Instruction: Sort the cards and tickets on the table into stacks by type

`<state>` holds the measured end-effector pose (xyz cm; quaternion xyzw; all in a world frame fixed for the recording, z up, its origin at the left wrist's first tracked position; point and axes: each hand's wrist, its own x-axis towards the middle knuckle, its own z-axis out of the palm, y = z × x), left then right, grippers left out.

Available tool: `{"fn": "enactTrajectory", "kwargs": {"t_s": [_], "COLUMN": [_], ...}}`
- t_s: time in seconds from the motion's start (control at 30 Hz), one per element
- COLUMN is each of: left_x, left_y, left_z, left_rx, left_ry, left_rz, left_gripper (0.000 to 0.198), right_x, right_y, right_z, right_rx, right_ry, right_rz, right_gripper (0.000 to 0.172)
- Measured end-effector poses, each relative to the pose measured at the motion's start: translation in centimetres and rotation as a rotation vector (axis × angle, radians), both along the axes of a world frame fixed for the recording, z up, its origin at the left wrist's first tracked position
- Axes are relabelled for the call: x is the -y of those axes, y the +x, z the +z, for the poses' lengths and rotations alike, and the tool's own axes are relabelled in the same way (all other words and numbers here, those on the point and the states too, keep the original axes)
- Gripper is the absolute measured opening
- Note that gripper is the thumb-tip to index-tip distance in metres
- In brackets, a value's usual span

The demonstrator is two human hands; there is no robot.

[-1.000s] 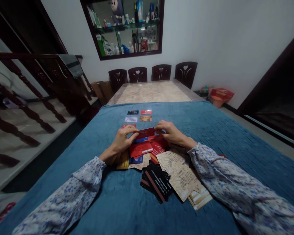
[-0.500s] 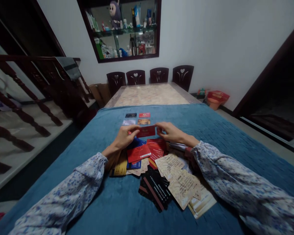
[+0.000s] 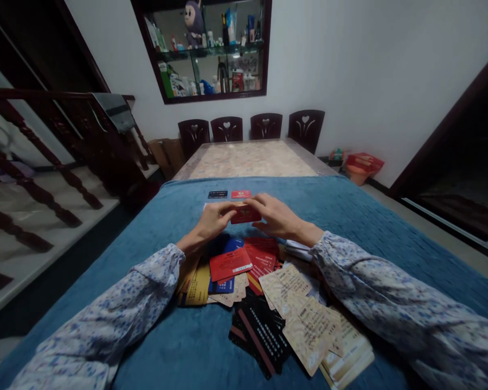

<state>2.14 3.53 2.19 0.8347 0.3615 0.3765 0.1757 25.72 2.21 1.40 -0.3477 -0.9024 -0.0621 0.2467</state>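
Dark red rectangular card (image 3: 245, 215), printed w/ a small pale emblem, is held tilted up above the cloth, btwn both hands, just beyond the card pile. L hand (image 3: 213, 219): thumb & fingers pinched together on card's L end. R hand (image 3: 282, 216): fingers bent over top R part, thumb at lower R corner, gap only as wide as the card; it's got the same card.

Nearer the body, loose overlapping pile: bright red cards w/ white print (image 3: 230, 264) on top, blue cards (image 3: 223, 285) partly under them, yellow cards (image 3: 195, 281) at L, black cards w/ brown stripe (image 3: 260, 336) in front, beige patterned cards (image 3: 305, 319) to R.

Beyond the hands, flat & side by side: small black card (image 3: 217, 194), small red card (image 3: 241, 194). All on soft blue cloth (image 3: 158, 352) covering near pt. of beige stone-look table (image 3: 260, 157).

Bkgd: dark-framed wall cabinet w/ glass shelves (image 3: 215, 99); in it, purple plush doll (image 3: 193, 24) up top, dark tall flask (image 3: 223, 75) & green box (image 3: 165, 81) below, plus assorted btls. Floor R: orange bucket (image 3: 358, 176) w/ red plastic bag (image 3: 366, 161) over its rim. Floor L: brown cardboard box (image 3: 168, 156), contents unclear.
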Motion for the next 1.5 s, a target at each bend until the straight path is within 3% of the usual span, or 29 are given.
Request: {"fn": "enactTrajectory", "kwargs": {"t_s": [0.3, 0.53, 0.67, 0.83, 1.1, 1.5], "left_x": [-3.1, -4.5, -4.8, -6.0, -8.5, -12.2], "left_y": [-0.3, -0.4, -0.4, -0.4, -0.4, 0.0], "left_z": [-0.4, -0.7, -0.3, 0.0, 0.6, -0.1], "left_rx": [-0.025, -0.146, -0.282, -0.375, -0.510, -0.613], "left_ry": [0.030, 0.201, 0.325, 0.356, 0.309, 0.173], "left_rz": [0.050, 0.045, 0.038, 0.069, 0.088, 0.116], "left_gripper": [0.022, 0.044, 0.055, 0.059, 0.049, 0.043], "right_x": [-1.5, -3.3, -4.4, -5.8, -8.4, -13.5], "right_y": [-0.4, 0.0, 0.3, 0.5, 1.1, 1.2], "right_z": [0.2, 0.4, 0.6, 0.8, 0.3, -0.7], "right_rx": [0.150, 0.103, 0.075, 0.041, -0.017, 0.034], "right_ry": [0.181, 0.209, 0.169, 0.084, 0.032, -0.149], "right_rz": [-0.136, -0.167, -0.163, -0.133, -0.107, -0.137], "right_gripper": [0.045, 0.043, 0.046, 0.050, 0.044, 0.032]}}
